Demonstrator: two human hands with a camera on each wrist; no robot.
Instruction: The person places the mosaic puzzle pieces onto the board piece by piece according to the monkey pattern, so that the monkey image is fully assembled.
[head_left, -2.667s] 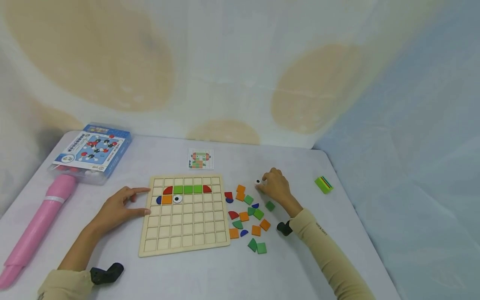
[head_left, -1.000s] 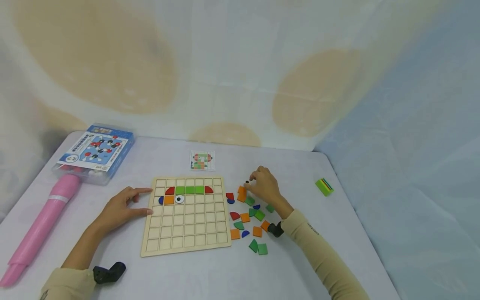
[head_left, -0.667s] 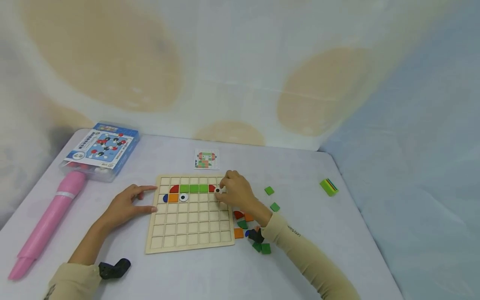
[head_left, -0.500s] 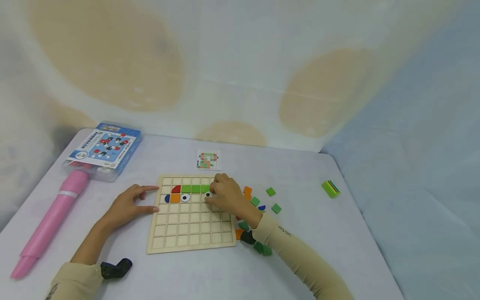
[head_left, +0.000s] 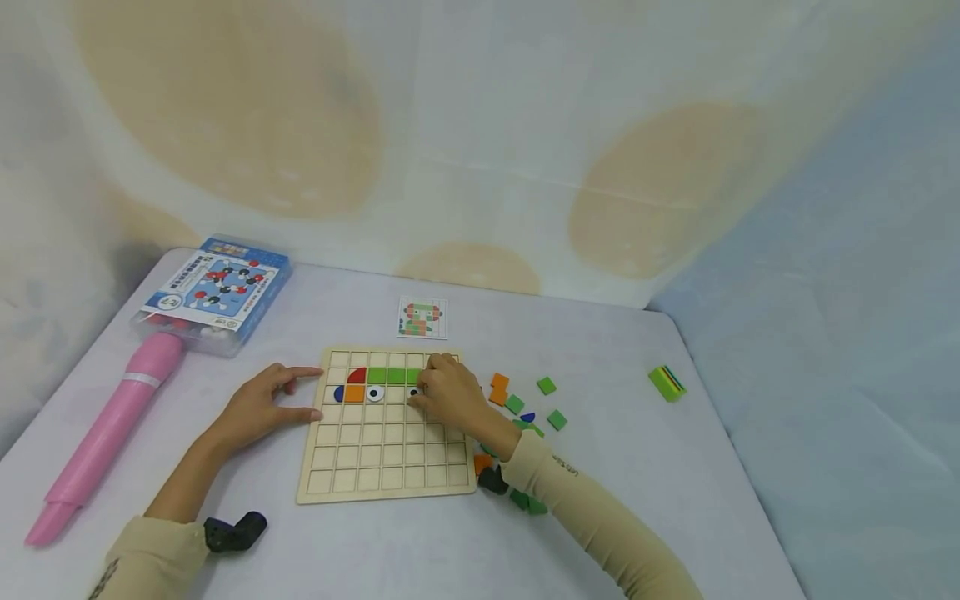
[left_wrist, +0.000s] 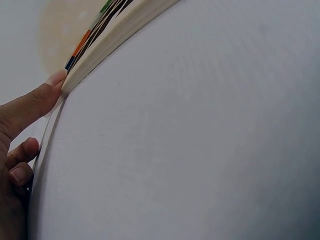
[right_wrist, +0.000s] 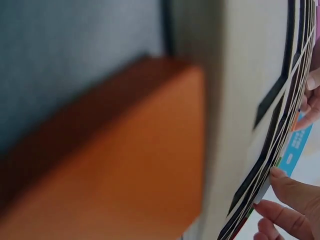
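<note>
A wooden grid board lies on the table. My left hand touches its left edge with extended forefinger and thumb; the left wrist view shows the thumb against the rim. In the second row sit a red quarter-circle and green squares. Below them are a blue half-circle, an orange square and a white eye tile. My right hand pinches another eye tile right at a cell of that same row, partly covering it and hiding the board's upper right.
Loose orange, green and blue pieces lie right of the board, some under the right forearm. A patterned card lies behind it. A boxed molecule set and a pink tube stand left; a green block lies right.
My right hand has carried the eye tile leftward from the loose pieces onto the board's eye row. The left hand stays at the board's edge. The head view has shifted slightly.
</note>
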